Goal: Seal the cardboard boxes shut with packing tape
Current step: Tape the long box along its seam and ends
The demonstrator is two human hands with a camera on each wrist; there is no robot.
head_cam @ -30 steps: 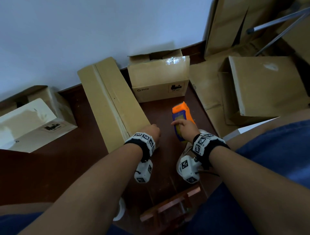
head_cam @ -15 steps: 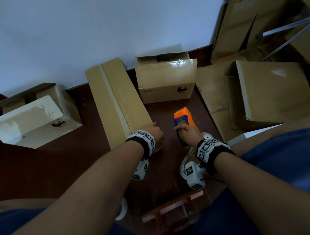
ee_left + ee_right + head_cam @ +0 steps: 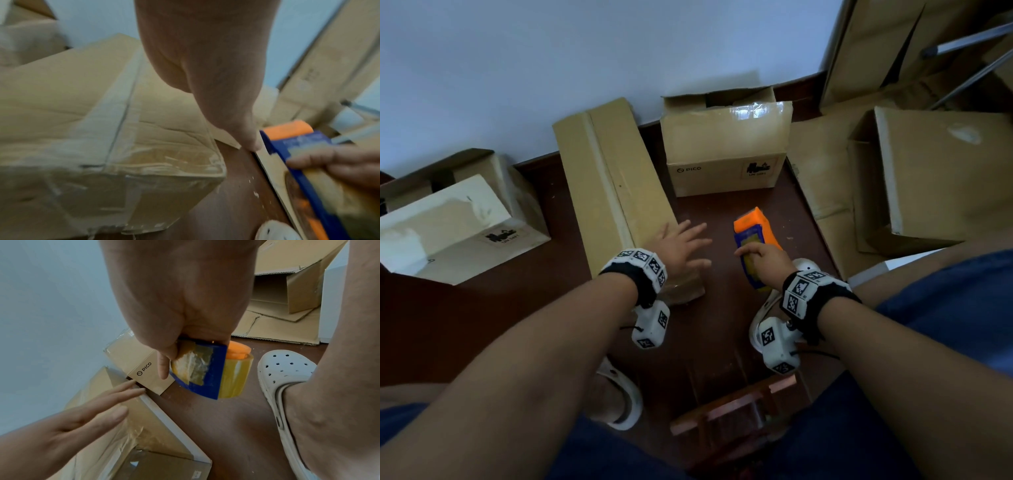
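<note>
A long narrow cardboard box point(image 3: 616, 192) lies on the dark floor, taped along its top seam and over its near end point(image 3: 127, 164). My left hand point(image 3: 681, 245) hovers with straight, spread fingers over the box's near right corner. My right hand point(image 3: 763, 257) grips a blue and orange tape dispenser point(image 3: 751, 236) with a yellowish tape roll point(image 3: 234, 378), held just right of the long box. Behind it stands a PICO box point(image 3: 726, 154) with its far flaps open.
Another open box point(image 3: 458, 219) lies at the left by the wall. Flattened cardboard point(image 3: 822, 178) and a large box point(image 3: 941, 171) on its side fill the right. White clogs point(image 3: 287, 374) and a wooden stool point(image 3: 736, 411) are close under me.
My left hand has lifted off the long box's near end and opened, fingers spread. My right hand keeps its grip on the dispenser. The head view has tilted slightly.
</note>
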